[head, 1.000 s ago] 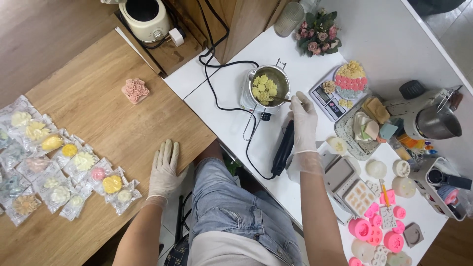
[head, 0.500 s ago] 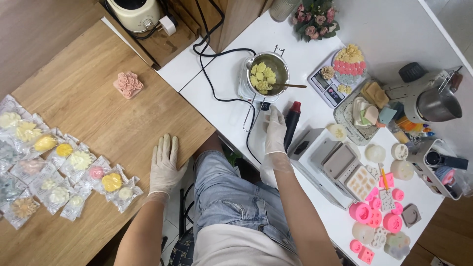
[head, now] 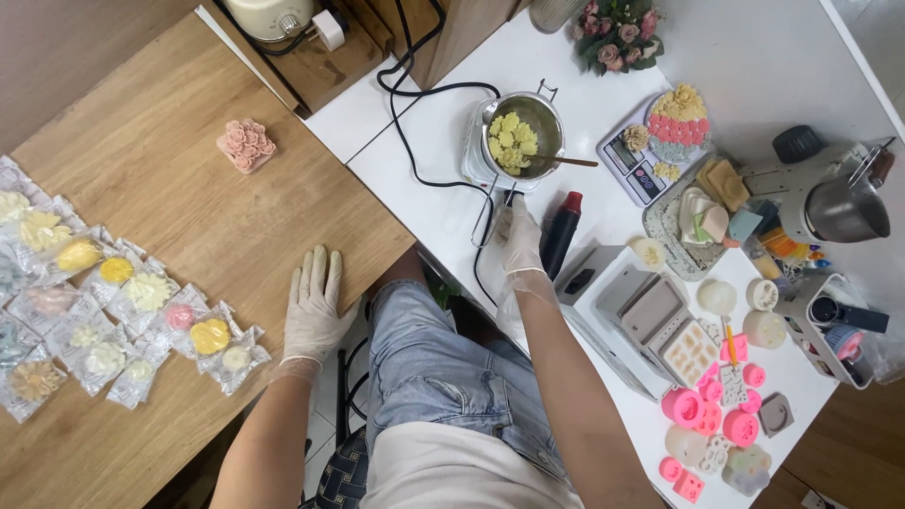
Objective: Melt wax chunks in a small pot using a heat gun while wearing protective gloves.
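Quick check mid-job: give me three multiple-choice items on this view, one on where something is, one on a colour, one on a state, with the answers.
1. Where does the left hand rest?
A. on the wooden table
B. in the melting pot
C. on the scale

2. What colour are the wax pieces in the melting pot?
A. blue
B. pale yellow
C. black

3. How is the left hand posed?
A. clenched in a fist
B. pinching a packet
C. flat, fingers spread

Answers: 1 A, the gloved palm lies on the table edge. 2 B, yellow flower shapes fill the pot. 3 C, the fingers lie spread on the wood, holding nothing.
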